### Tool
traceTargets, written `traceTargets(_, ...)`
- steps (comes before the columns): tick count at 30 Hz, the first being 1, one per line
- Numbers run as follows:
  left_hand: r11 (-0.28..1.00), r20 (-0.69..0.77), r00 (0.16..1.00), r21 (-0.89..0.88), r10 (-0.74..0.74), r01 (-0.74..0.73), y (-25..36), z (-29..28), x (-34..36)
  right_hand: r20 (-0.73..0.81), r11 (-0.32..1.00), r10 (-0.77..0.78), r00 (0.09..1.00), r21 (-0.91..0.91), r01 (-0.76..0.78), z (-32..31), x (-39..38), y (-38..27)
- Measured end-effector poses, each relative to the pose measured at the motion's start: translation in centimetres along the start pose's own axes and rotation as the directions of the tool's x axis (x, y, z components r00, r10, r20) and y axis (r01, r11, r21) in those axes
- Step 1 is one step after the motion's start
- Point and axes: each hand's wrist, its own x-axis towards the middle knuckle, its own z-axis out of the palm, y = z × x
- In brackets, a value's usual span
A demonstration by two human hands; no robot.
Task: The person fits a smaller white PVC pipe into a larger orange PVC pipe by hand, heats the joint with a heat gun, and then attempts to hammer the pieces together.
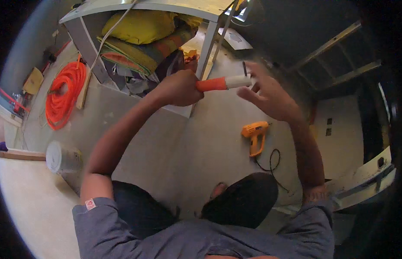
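My left hand [181,88] is closed around a short orange pipe [213,84] held level above the floor. A white tubular end piece [236,81] sits at the pipe's right end. Around the tip of that piece, the thumb and fingers of my right hand [270,93] are spread apart and slightly blurred. A thin dark strip [245,69] shows beside the right fingertips; whether it is touched I cannot tell. Below my right hand, a yellow-orange heat gun [255,136] lies on the floor, its black cord [274,162] curling toward my knee.
A coil of orange pipe [65,97] lies at the left, near a white bucket [62,157]. Ahead stands a white cabinet [90,45] stuffed with a yellow sack [142,26] and folded cloths [144,54]. A ladder-like frame [332,47] leans at the right.
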Motion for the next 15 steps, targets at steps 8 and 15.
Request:
traceTargets(8,0.753,0.681,0.729,-0.512,0.064,0.413,1.3,-0.1,-0.3,0.186,0.225,-0.856,0.482,-0.706,0.672,-3.9,-0.3,-1.8)
traceTargets(15,0.827,0.538,0.791,-0.557,0.293,0.072,3.2,-1.1,-1.2,0.318,0.207,-0.870,0.378,-0.460,0.864,-4.9,0.5,-3.1)
